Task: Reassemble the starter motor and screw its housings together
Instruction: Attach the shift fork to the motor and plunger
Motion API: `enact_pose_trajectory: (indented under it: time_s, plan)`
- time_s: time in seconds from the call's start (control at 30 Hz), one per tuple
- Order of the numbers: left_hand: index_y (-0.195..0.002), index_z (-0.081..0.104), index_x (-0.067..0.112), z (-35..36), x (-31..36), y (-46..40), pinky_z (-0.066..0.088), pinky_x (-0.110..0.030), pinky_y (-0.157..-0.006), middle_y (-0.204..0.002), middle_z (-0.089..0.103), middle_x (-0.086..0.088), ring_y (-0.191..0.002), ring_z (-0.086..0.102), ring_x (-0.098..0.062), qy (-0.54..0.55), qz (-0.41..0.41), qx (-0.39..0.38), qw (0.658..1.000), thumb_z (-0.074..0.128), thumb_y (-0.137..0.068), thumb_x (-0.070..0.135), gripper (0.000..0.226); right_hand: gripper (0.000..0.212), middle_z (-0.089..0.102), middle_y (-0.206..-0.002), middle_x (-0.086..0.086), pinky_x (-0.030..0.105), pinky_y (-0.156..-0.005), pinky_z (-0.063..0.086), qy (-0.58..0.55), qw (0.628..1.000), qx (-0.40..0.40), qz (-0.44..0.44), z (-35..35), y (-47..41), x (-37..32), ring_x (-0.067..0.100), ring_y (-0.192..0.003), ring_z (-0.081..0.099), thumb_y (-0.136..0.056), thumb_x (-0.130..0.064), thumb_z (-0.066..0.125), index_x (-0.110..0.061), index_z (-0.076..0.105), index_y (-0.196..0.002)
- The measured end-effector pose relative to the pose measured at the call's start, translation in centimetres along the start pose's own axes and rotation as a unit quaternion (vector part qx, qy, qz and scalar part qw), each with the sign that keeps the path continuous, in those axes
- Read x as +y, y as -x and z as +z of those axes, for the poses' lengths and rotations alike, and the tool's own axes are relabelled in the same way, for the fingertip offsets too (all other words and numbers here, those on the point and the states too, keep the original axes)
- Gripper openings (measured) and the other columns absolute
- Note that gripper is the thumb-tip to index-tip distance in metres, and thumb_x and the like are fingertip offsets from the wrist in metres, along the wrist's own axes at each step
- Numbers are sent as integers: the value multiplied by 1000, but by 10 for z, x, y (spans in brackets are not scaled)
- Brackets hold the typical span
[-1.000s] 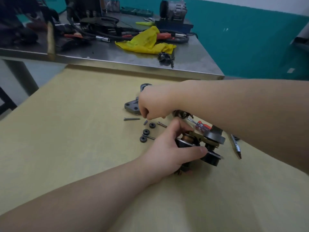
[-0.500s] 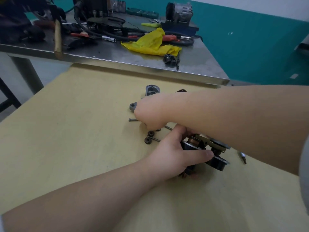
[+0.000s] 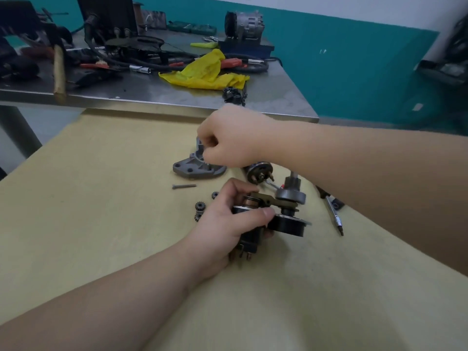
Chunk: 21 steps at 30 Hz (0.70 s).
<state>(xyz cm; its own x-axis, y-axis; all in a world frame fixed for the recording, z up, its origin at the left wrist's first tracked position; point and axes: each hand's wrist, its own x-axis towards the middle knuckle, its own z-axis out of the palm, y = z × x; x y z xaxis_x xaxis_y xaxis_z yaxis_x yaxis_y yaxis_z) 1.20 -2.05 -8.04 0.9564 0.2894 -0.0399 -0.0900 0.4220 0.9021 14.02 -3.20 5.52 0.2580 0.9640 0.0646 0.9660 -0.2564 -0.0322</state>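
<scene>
Right hand [image 3: 229, 138]: raised above the grey cast housing [image 3: 198, 168], fingers curled together; whether they pinch anything cannot be told, and the wrist hides the housing's far part. Left hand [image 3: 228, 224]: wrapped round the black starter assembly [image 3: 273, 214] at centre, on the yellow table [image 3: 101, 198]; palm hides its near end. Long screw [image 3: 184, 186] and small toothed gears [image 3: 200, 205], one partly hidden, lie left of it. Screwdriver [image 3: 334, 216] lies right, handle cut off by the forearm.

Across the top of my view a steel bench [image 3: 278, 97] carries a crumpled yellow rag [image 3: 202, 72], a wooden-handled hammer [image 3: 59, 72] at upper left, and an alternator [image 3: 244, 22] behind.
</scene>
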Motion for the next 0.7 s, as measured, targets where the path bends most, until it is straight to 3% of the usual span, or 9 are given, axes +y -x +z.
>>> enact_pose_trajectory:
  time_s: [0.1,0.17,0.23,0.33,0.47,0.6,0.67,0.7]
  plan:
    - [-96,66,23,1,1,-1,60,-35,-64,-95,71,-16,-79,73,-38,8,-16,13,1000,90,-73,15,35,14,59,-69,-3,42,-67,57,-88,992,90,14,-1,35,13,21,-69,58,-87,-26,62,-17,64,-77]
    - [-96,66,21,1,1,-1,61,-36,-63,-95,70,-16,-77,71,-38,16,-17,16,1000,86,-76,11,30,11,57,-65,-8,37,-62,53,-145,975,167,30,7,68,25,15,-65,56,-85,-26,61,-18,64,-77]
    - [-96,67,21,2,1,-1,61,-38,-65,-94,69,-13,-75,70,-36,19,-17,18,1000,84,-77,10,27,8,57,-64,-11,33,-60,48,-193,944,263,45,25,101,31,12,-64,55,-85,-20,62,-18,66,-79]
    - [-97,68,23,1,0,-2,62,-40,-67,-96,70,-10,-74,71,-32,12,-13,15,1000,84,-79,10,27,9,66,-77,-10,33,-72,51,-274,887,361,87,67,137,34,14,-78,63,-90,-10,66,-15,69,-83]
    - [-108,68,22,0,-3,-2,62,-41,-67,-102,72,-10,-78,73,-30,-3,-1,6,1000,88,-79,15,36,11,68,-111,-5,30,-100,47,-346,818,430,163,113,155,21,18,-116,63,-93,-12,69,-21,69,-87]
    - [-125,71,25,-1,-4,-3,62,-41,-72,-106,73,-13,-81,73,-33,-23,4,25,999,85,-82,15,46,12,62,-119,-3,19,-90,51,-462,736,445,215,123,155,13,6,-113,63,-91,-17,69,-26,70,-83]
    - [-128,71,24,0,-6,-3,62,-40,-73,-105,73,-17,-82,73,-35,-32,5,28,999,81,-85,14,46,9,64,-114,-5,27,-88,58,-529,693,436,222,124,154,14,4,-107,65,-90,-18,68,-22,71,-82]
    - [-128,72,22,0,-6,-2,62,-40,-72,-103,73,-17,-82,73,-36,-34,5,29,999,80,-84,13,45,8,66,-111,-6,41,-92,59,-549,683,425,228,124,154,14,13,-107,66,-89,-19,68,-18,72,-83]
